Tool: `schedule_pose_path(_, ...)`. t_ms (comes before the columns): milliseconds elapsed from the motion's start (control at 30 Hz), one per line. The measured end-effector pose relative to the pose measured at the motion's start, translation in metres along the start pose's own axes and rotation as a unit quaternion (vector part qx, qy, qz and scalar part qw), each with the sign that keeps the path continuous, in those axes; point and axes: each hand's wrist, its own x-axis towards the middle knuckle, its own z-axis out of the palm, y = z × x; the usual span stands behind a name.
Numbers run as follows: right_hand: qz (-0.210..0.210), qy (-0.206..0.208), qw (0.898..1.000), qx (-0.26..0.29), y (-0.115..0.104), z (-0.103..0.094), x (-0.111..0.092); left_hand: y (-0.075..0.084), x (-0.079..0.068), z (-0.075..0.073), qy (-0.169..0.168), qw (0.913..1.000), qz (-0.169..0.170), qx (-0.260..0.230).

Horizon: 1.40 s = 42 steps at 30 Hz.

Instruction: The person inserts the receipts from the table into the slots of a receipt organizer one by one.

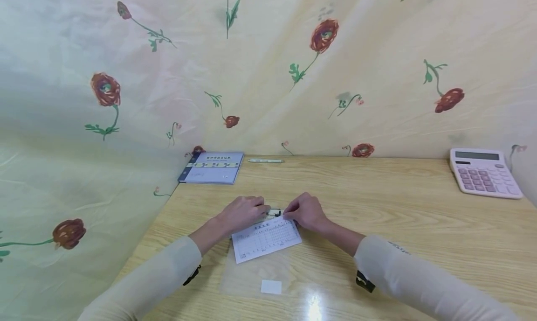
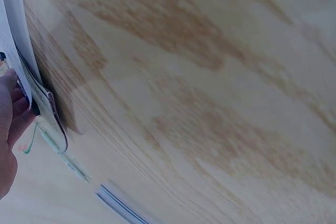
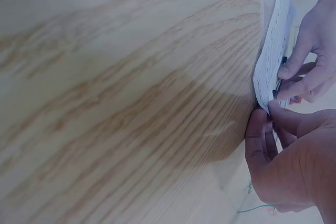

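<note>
A see-through clipboard [image 1: 247,279] lies on the wooden table, with a small white label [image 1: 271,287] near its lower edge. Over its upper part rests a white printed form [image 1: 266,240], tilted, with rows of table lines. At the top edge sits a metal clip [image 1: 274,212], which my left hand [image 1: 241,213] grips from the left. My right hand [image 1: 307,212] pinches the form's upper right corner between thumb and fingers, close beside the clip. In the right wrist view, the left thumb and fingers [image 3: 302,72] meet around the clip's dark part.
A blue-and-white notebook [image 1: 216,167] lies at the back left, with a white pen [image 1: 265,161] to its right. A pink calculator [image 1: 484,174] stands at the back right. Flowered cloth [image 1: 268,78] hangs behind the table and along its left side.
</note>
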Motion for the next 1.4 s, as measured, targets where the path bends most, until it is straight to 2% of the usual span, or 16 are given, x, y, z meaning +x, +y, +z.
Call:
schedule_pose_path(167, 0.004, 0.009, 1.0, -0.024, 0.0, 0.003, 0.002, 0.001, -0.001, -0.001, -0.008, 1.0, -0.005, -0.003)
schedule_pose_path(400, 0.016, 0.007, 0.999, -0.045, -0.003, 0.003, 0.004, 0.005, 0.0, -0.003, -0.036, 0.9988, -0.003, 0.033)
schedule_pose_path(533, 0.016, 0.008, 0.999, -0.049, -0.005, 0.002, 0.005, 0.006, 0.001, -0.004, -0.046, 0.9983, -0.01, 0.035)
schedule_pose_path(1100, 0.024, 0.01, 0.997, -0.078, -0.01, 0.005, 0.007, 0.004, -0.001, -0.001, -0.022, 0.9993, -0.005, 0.032)
schedule_pose_path(1400, 0.036, 0.006, 0.996, -0.077, -0.015, 0.002, 0.006, 0.004, 0.0, -0.002, -0.035, 0.9991, -0.012, 0.02)
